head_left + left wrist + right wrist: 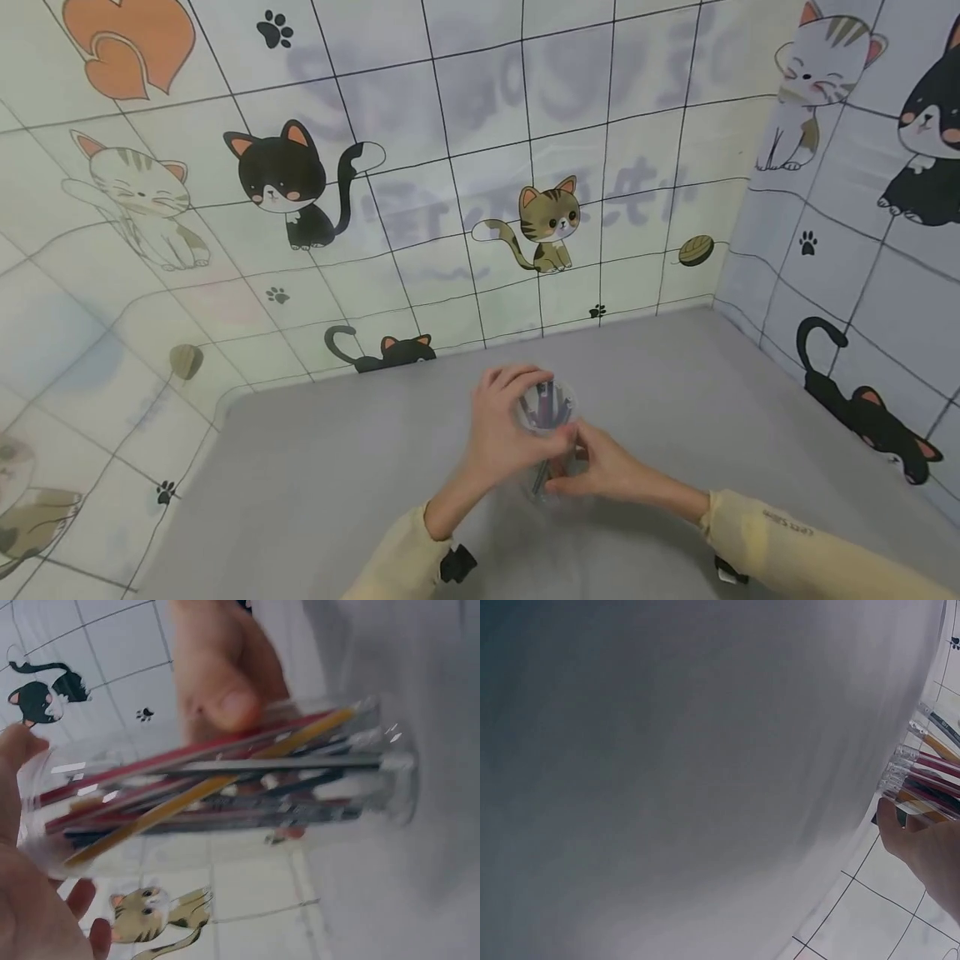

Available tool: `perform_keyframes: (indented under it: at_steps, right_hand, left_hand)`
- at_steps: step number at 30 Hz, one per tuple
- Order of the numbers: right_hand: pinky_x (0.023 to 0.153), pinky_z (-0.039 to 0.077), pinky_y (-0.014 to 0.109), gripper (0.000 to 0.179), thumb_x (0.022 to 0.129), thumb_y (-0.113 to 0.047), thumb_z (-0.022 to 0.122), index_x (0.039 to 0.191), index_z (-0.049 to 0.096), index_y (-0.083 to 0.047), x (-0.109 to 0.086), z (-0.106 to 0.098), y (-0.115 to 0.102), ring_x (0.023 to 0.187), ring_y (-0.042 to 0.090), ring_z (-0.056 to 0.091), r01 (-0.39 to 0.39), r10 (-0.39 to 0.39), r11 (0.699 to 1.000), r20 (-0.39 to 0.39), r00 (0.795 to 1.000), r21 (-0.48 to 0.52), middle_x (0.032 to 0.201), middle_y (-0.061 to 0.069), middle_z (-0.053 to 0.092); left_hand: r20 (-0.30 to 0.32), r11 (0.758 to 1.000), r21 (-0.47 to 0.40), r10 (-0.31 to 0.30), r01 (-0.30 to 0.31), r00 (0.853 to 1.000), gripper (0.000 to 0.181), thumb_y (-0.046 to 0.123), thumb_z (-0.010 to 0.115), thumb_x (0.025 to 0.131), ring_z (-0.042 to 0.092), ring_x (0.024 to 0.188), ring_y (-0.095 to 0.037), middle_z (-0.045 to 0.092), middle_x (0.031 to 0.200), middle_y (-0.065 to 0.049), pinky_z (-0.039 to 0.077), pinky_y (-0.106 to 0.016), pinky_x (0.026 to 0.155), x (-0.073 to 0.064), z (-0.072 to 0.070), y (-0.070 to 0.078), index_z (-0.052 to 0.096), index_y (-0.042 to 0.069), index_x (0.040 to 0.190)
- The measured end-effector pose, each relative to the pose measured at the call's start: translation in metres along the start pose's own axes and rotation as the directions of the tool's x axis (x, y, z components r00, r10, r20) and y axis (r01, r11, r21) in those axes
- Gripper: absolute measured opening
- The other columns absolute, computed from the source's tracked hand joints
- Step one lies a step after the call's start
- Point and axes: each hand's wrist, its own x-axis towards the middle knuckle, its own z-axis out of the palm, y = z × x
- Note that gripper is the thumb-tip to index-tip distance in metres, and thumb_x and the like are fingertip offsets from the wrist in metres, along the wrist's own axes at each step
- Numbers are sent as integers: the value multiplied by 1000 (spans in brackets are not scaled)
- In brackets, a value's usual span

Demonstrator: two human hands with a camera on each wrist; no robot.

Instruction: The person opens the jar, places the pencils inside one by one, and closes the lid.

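Both hands hold a clear plastic jar (403, 796) above the grey table in the head view. Inside it lie several thin pencils (217, 782) in red, yellow and dark colours, crossing one another. My left hand (506, 421) curls around the jar's round top, thumb on the near side. Lower down, my right hand (606, 465) grips the jar's side with thumb and fingers. The left wrist view has the right thumb flat along the jar wall. In the right wrist view, the pencils' pale ends show beside the hand at the right edge.
The grey tabletop (337, 467) spreads around both hands. Behind it and at the sides hang white sheets (480, 308) with black grid lines and cartoon cats. A dark strap piece (457, 564) sits at the left cuff.
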Motion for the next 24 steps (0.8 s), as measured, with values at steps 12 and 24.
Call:
perform_keyframes:
  at_steps: [12,24]
  right_hand:
    - [83,52,39,66,84,-15,82,137,42,-10,0,2,-3,82,18,62,-35,35,999,1,999,1,96,3,61]
    - [83,52,41,74,82,-15,83,143,41,-10,1,2,-4,88,17,61,-25,25,999,-20,999,-24,110,3,58]
  left_hand:
    - [348,993,-114,5,37,938,60,27,80,78,43,131,-17,61,135,5,38,-50,103,11,-25,-14,64,14,135]
    - [102,982,-129,-128,140,987,76,28,94,66,46,117,-19,59,125,-4,42,-46,95,-6,-18,-5,59,9,130]
